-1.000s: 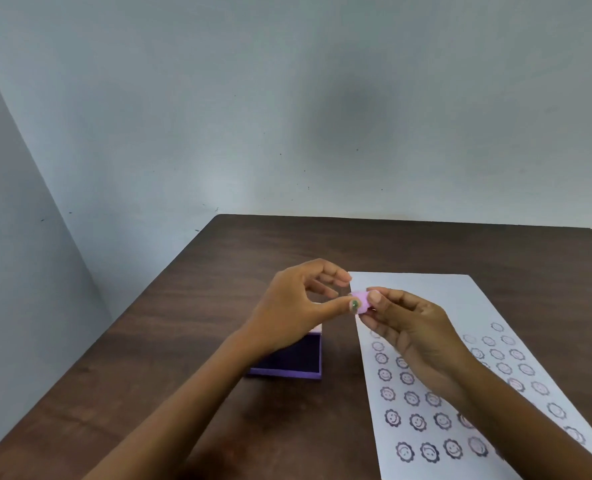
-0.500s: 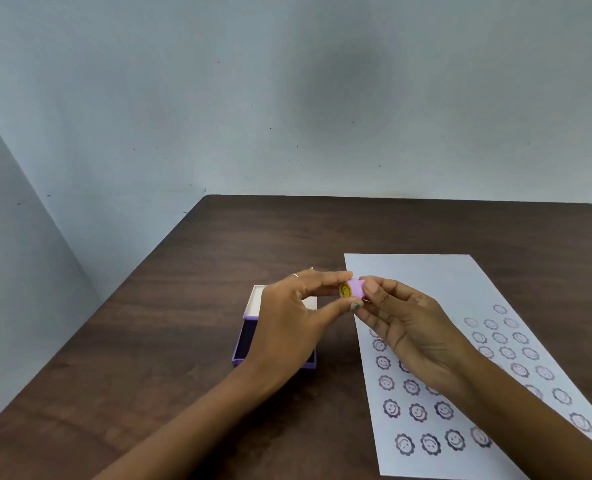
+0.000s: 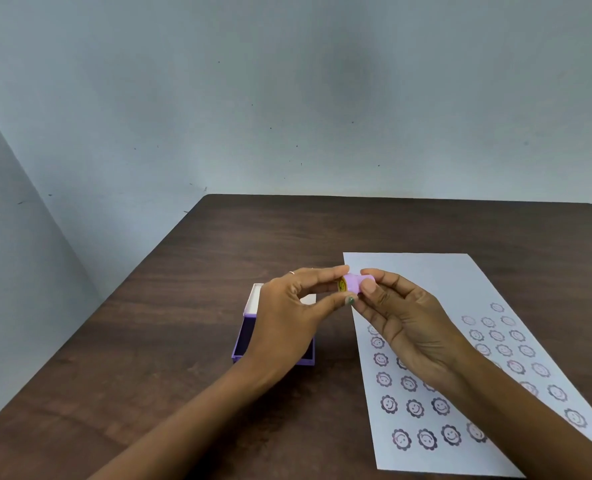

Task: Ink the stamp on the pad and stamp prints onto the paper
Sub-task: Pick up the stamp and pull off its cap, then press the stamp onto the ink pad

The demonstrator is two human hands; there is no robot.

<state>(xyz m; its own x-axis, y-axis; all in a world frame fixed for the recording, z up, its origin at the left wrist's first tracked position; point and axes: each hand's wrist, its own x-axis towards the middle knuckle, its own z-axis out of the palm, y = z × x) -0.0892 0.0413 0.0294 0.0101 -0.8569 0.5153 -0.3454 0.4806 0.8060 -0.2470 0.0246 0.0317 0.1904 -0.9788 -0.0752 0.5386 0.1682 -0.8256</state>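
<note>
left hand (image 3: 289, 315) and right hand (image 3: 403, 323) raised, fingertips pinching together

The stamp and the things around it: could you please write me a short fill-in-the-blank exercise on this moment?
1. The small purple stamp is pinched between ____ hands, above the table.
2. The ink pad lies to the ____ of the paper.
3. The pad's lid is ____.
4. The prints on the paper show smiling ____ shapes.

Missing words: both; left; open; flower
</note>
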